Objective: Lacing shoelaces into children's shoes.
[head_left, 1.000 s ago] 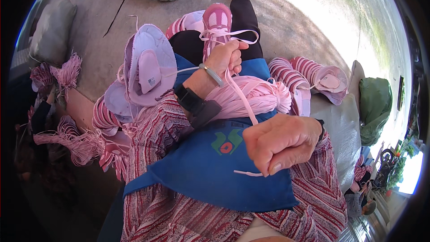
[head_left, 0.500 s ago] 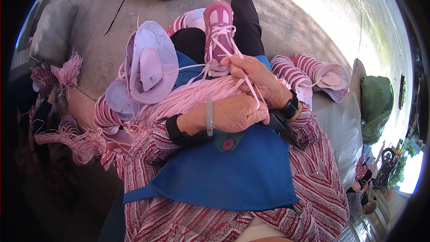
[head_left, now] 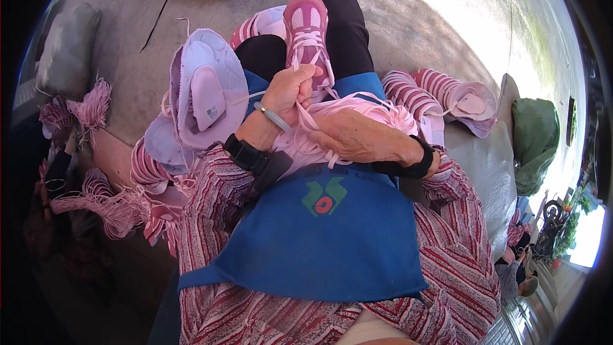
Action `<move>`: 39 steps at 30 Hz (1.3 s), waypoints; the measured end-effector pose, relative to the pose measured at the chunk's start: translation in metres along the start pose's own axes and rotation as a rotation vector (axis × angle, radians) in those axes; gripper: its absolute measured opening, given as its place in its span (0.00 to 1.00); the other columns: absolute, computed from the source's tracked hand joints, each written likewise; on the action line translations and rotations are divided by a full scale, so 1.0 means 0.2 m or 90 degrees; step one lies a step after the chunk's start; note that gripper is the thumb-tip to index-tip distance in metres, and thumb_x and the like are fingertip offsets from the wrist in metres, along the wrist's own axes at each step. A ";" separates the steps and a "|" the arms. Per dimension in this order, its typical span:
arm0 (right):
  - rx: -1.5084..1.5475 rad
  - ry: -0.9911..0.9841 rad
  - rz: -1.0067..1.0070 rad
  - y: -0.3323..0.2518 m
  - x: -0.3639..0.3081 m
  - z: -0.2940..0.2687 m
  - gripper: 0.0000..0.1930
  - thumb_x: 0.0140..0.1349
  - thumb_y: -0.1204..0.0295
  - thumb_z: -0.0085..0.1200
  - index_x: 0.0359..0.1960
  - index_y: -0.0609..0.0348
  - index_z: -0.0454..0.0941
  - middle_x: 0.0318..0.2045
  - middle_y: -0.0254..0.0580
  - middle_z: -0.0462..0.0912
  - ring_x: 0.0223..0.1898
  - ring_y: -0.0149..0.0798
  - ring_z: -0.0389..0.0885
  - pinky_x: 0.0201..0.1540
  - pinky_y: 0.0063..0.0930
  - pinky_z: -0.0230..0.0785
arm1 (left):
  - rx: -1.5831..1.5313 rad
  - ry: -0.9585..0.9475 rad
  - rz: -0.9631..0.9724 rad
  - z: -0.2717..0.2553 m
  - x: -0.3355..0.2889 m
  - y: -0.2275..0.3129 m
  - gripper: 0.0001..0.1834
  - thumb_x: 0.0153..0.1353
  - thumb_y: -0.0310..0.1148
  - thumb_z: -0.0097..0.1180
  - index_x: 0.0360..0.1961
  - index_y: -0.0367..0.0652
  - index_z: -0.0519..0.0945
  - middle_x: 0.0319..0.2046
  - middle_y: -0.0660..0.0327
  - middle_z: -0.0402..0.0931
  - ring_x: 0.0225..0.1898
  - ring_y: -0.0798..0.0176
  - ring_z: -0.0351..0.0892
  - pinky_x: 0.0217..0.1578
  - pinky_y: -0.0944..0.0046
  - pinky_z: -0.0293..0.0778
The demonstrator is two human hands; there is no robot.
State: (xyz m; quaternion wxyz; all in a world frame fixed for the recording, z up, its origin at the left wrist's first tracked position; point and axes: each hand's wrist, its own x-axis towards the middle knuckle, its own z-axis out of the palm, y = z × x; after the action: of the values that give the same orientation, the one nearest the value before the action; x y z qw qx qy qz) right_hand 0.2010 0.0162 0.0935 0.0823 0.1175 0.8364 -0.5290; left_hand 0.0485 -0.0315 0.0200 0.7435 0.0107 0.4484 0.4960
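A pink shoe upper (head_left: pixel 307 22) rests between my knees with its toe pointing away, its pale pink lace threaded through the front eyelets. My left hand (head_left: pixel 288 94) is closed at the upper's near end, gripping a strand of the shoelace (head_left: pixel 304 117). Just right of it and nearer to me, my right hand (head_left: pixel 364 137) also holds the lace, its fingertips partly hidden in pink strands. Beneath both hands, a thick bundle of pink laces (head_left: pixel 383 112) lies across the blue apron (head_left: pixel 332 249) on my lap.
Nested pink-and-lilac uppers (head_left: pixel 209 92) stand at my left. Striped rows of uppers (head_left: pixel 412 99) lie at my right. Loose lace bundles (head_left: pixel 96 201) spread at the far left, near another person's arm. A grey sack (head_left: pixel 69 51) and a green bag (head_left: pixel 535 144) stand farther out.
My left hand has moved up and left to the upper's near end. The right hand has come down toward my lap. The crossed lace strands between them are drawn in.
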 end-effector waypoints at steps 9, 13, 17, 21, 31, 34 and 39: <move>0.153 0.231 0.219 0.19 0.08 -0.23 0.16 0.59 0.61 0.46 0.28 0.64 0.76 0.22 0.42 0.75 0.20 0.29 0.70 0.23 0.25 0.63 | 0.550 -0.034 0.235 0.10 -0.21 0.01 0.16 0.63 0.36 0.40 0.29 0.34 0.75 0.19 0.57 0.72 0.22 0.62 0.72 0.28 0.61 0.69; 0.673 0.167 0.281 0.20 0.16 -0.13 0.11 0.59 0.68 0.49 0.26 0.65 0.75 0.21 0.38 0.75 0.21 0.29 0.72 0.22 0.23 0.65 | 0.784 -0.042 0.380 0.18 -0.24 -0.04 0.16 0.62 0.33 0.38 0.27 0.35 0.75 0.25 0.48 0.74 0.30 0.46 0.74 0.36 0.54 0.68; 0.890 0.220 0.276 0.24 0.15 -0.10 0.06 0.57 0.75 0.50 0.28 0.66 0.75 0.20 0.35 0.74 0.20 0.25 0.71 0.18 0.15 0.62 | 0.710 -0.151 0.200 0.11 -0.22 0.02 0.16 0.62 0.37 0.41 0.27 0.35 0.75 0.24 0.50 0.75 0.27 0.50 0.75 0.33 0.57 0.70; 0.884 0.210 0.280 0.24 0.13 -0.09 0.07 0.58 0.74 0.48 0.30 0.65 0.76 0.17 0.30 0.71 0.14 0.19 0.64 0.12 0.11 0.51 | 0.786 0.290 0.441 0.00 -0.01 0.17 0.13 0.58 0.41 0.50 0.32 0.41 0.74 0.24 0.54 0.77 0.25 0.54 0.78 0.27 0.60 0.72; 0.822 0.217 0.290 0.25 0.13 -0.03 0.08 0.59 0.71 0.47 0.31 0.62 0.76 0.16 0.25 0.70 0.10 0.16 0.54 0.09 0.13 0.40 | 1.173 0.298 0.514 -0.06 0.24 0.11 0.09 0.55 0.34 0.47 0.33 0.41 0.68 0.32 0.49 0.72 0.31 0.43 0.76 0.29 0.51 0.73; 0.832 0.232 0.280 0.24 0.13 -0.03 0.08 0.59 0.71 0.47 0.30 0.62 0.76 0.16 0.25 0.70 0.10 0.16 0.55 0.09 0.13 0.41 | 1.194 0.281 0.598 -0.05 0.23 0.15 0.08 0.55 0.33 0.47 0.33 0.40 0.68 0.29 0.50 0.71 0.26 0.46 0.76 0.25 0.54 0.73; 0.970 0.223 0.210 0.23 0.09 -0.07 0.09 0.60 0.72 0.46 0.32 0.67 0.75 0.19 0.32 0.73 0.18 0.22 0.69 0.13 0.15 0.58 | 0.390 0.125 0.032 -0.08 0.17 0.28 0.05 0.58 0.31 0.44 0.31 0.42 0.69 0.14 0.71 0.58 0.11 0.77 0.56 0.09 0.74 0.58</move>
State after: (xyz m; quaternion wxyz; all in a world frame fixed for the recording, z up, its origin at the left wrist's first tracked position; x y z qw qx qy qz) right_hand 0.1965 0.0488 0.0550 -0.0763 0.3452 0.2173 -0.9098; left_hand 0.0008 0.0155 0.0142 0.6465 0.1968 0.6461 0.3548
